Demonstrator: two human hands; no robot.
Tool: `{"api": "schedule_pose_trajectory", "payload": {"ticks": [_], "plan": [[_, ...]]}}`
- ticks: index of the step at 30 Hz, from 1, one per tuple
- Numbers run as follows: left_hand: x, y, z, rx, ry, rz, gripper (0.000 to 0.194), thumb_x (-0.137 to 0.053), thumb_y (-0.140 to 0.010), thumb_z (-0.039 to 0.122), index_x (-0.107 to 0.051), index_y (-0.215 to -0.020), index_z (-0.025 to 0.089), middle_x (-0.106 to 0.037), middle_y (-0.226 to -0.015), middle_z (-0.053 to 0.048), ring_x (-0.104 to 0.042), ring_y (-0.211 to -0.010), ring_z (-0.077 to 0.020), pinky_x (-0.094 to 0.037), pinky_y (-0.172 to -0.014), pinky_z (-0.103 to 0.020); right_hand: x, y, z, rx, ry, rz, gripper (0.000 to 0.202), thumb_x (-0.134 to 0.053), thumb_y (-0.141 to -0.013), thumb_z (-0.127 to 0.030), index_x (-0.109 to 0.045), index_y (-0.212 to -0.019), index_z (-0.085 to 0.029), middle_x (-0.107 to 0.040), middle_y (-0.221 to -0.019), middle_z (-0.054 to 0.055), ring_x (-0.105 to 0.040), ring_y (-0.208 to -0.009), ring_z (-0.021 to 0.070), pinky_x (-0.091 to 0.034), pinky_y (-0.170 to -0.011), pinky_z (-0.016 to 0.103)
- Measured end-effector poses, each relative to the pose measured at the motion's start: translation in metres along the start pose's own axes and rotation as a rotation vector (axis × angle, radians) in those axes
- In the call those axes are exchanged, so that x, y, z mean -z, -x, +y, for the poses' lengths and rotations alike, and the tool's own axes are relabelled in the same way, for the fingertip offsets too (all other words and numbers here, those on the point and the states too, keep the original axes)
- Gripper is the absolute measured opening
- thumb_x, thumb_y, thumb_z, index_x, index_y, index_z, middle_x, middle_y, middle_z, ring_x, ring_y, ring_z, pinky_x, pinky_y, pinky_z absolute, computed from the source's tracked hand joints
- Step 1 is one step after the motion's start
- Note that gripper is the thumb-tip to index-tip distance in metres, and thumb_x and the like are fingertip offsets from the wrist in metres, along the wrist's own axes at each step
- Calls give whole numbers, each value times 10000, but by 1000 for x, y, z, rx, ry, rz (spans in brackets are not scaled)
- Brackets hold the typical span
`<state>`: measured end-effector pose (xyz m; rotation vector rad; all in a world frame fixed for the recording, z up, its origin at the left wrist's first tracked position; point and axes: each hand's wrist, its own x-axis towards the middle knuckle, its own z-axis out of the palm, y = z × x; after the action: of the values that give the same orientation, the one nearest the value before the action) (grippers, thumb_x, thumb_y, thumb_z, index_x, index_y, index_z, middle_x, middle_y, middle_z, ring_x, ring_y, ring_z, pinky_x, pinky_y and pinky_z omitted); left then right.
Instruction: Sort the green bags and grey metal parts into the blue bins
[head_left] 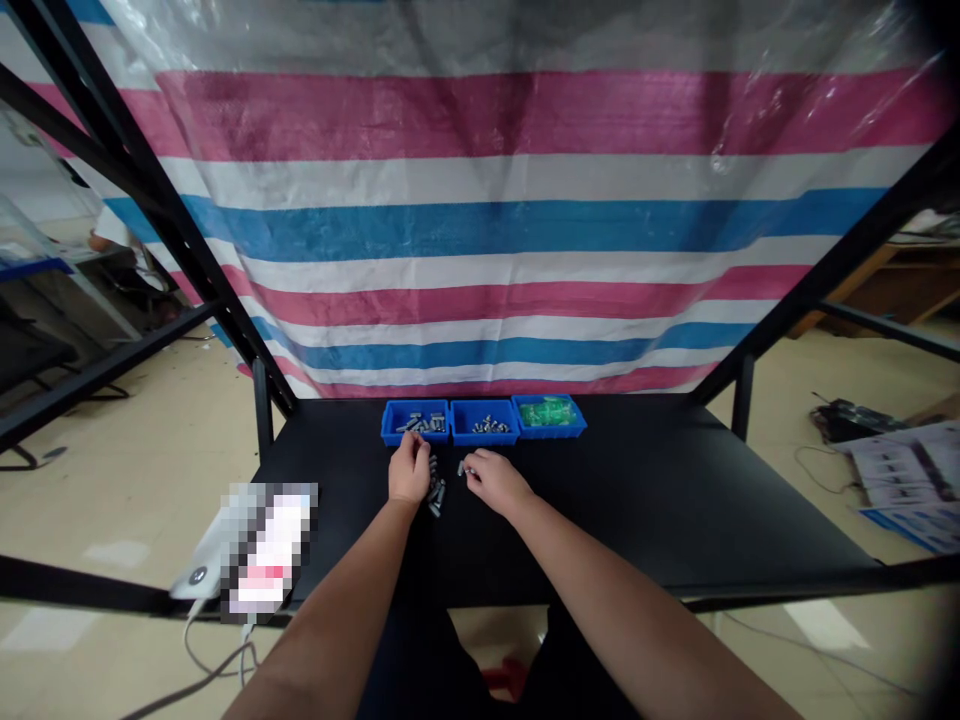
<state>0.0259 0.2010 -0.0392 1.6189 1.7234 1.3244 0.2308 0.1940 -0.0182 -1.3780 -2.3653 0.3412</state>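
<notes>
Right hand (493,482) has fingers closed together at a small metal cylinder (462,468) over black counter (637,490). Left hand (410,468) at front edge of left blue bin (394,437), beside loose metal cylinders (436,497); finger gap hidden, can't tell. Middle blue bin (484,438) holds small metal parts, right blue bin (550,432) green pieces.

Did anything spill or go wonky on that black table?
Some gray metal pieces lie messily on the black table, outside the blue bins, which looks like a little spill. The bin with green things looks slightly crooked. I see nothing broken.
</notes>
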Motion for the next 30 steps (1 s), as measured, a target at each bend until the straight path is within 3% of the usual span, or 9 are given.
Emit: {"api": "schedule_pose_trajectory", "payload": {"ticks": [3,7,12,17,20,24,27,30], "plan": [[0,0,0,8,-10,-3,154,-503,-935,356,-550,-852,235,-625,-710,26,-603,-682,-164,-458,-715,-265,11,-2,16,-56,-63,138,137,-585,-894,-127,-694,-912,-207,-681,-938,38,-642,-824,154,-492,-802,244],[0,1,0,6,-14,-14,165,-511,-932,360,-548,-836,230,-622,-700,28,-598,-674,-159,-449,-709,-259,25,-12,38,-230,-232,381,147,-589,-938,-244,-654,-1064,-205,-726,-927,53,-689,-808,171,-530,-813,269],[1,1,3,3,-15,-25,190,-505,-941,363,-556,-827,219,-624,-705,25,-596,-684,-149,-444,-711,-247,33,-24,54,-278,-258,462,77,-635,-885,-267,-654,-837,-209,-691,-787,35,-681,-725,189,-538,-735,290],[1,1,4,16,-25,-27,196,-512,-937,362,-572,-817,219,-627,-696,22,-597,-694,-155,-443,-725,-254,29,-19,47,-193,-222,519,80,-658,-850,-246,-700,-894,-194,-655,-969,63,-636,-684,160,-556,-739,319],[1,1,4,17,-30,-29,206,-508,-938,364,-570,-803,221,-624,-690,21,-594,-691,-156,-438,-724,-258,17,-8,35,-89,-193,491,129,-620,-880,-217,-715,-967,-213,-642,-1021,67,-657,-854,199,-564,-836,342],[0,0,4,1,-40,-30,209,-504,-941,358,-567,-796,221,-623,-686,22,-589,-680,-154,-430,-715,-257,-11,6,15,96,-223,287,354,-655,-862,-154,-705,-1199,-250,-657,-1171,72,-627,-1083,235,-536,-1000,395],[0,0,2,-17,-47,-28,217,-496,-945,359,-568,-793,221,-622,-679,25,-586,-667,-150,-425,-697,-252,-30,7,5,131,-208,248,330,-610,-893,-90,-730,-1160,-242,-684,-1137,76,-606,-1078,240,-527,-1011,421],[-1,0,1,-34,-54,-20,233,-489,-950,359,-561,-777,221,-607,-660,30,-575,-653,-147,-419,-678,-252,-38,4,2,70,-215,285,222,-610,-927,-119,-742,-1070,-227,-685,-1051,79,-607,-1023,241,-534,-971,419]]}}
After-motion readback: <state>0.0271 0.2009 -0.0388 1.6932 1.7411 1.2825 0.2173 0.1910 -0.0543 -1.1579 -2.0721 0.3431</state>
